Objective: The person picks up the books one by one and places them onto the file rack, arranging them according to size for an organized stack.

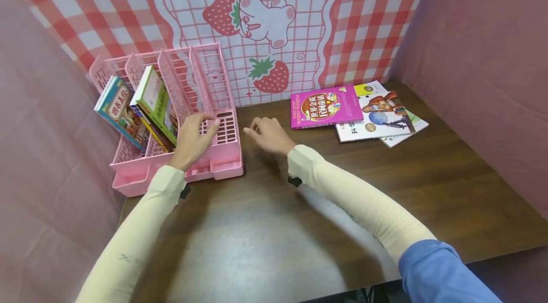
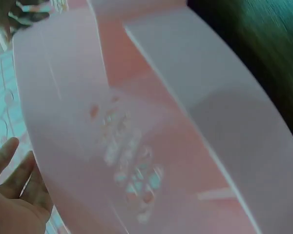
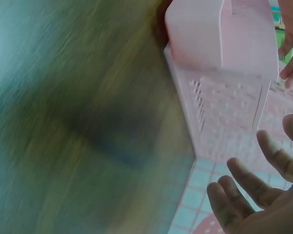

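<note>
A pink plastic book rack (image 1: 175, 162) with slotted dividers stands at the table's left. My left hand (image 1: 192, 141) is over the rack's front, beside the green book (image 1: 156, 110), with its fingers loosely bent and nothing visible in them. Just right of the rack, my right hand (image 1: 270, 135) hovers above the table, its fingers spread and holding nothing. In the right wrist view the rack's side (image 3: 224, 97) lies beyond those fingers (image 3: 251, 180). Whether my left hand touches the rack is unclear.
A blue-edged book (image 1: 122, 110) leans in the rack's leftmost compartment. On the brown table (image 1: 265, 227), a magenta book (image 1: 325, 107) overlaps a white book (image 1: 376, 117) at the back right. A strawberry-print cloth (image 1: 274, 22) hangs behind, with pink cloth at both sides.
</note>
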Available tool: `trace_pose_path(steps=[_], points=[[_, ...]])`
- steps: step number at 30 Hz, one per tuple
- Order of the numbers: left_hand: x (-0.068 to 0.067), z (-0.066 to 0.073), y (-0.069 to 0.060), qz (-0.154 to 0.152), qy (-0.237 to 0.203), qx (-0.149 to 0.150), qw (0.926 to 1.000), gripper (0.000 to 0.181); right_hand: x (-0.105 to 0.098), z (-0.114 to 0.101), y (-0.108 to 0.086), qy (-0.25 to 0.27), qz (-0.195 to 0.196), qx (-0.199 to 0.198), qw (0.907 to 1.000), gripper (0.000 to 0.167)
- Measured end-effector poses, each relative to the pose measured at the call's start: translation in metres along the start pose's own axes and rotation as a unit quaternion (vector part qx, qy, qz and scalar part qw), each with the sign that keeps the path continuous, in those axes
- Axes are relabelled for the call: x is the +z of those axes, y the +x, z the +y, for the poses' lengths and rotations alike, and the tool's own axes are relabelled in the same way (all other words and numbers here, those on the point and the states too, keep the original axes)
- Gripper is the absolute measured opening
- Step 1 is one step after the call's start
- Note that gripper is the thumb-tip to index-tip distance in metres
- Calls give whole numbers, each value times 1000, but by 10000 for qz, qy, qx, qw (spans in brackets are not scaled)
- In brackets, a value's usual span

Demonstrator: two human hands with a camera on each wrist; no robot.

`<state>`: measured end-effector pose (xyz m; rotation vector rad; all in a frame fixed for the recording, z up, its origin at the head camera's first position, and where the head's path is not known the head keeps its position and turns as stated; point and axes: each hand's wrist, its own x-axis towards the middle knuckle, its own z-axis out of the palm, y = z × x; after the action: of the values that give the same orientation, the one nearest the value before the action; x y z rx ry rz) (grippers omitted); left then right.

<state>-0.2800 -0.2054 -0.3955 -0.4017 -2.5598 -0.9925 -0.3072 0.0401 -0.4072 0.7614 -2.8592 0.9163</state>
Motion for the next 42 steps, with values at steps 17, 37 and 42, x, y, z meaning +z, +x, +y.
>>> trace_pose_path(steps=[17,37,42], points=[[42,29,-8,-547,142,842,9948,47,-21,52,-15,64,479,410,9980,30],[72,51,-7,-1059,265,1392,9842,44,-60,148,-50,-1187,1079,1386,9773,27],[78,57,-6,-1071,231,1539,9820,42,-80,170,-58,-1573,1735,1928,9529,27]])
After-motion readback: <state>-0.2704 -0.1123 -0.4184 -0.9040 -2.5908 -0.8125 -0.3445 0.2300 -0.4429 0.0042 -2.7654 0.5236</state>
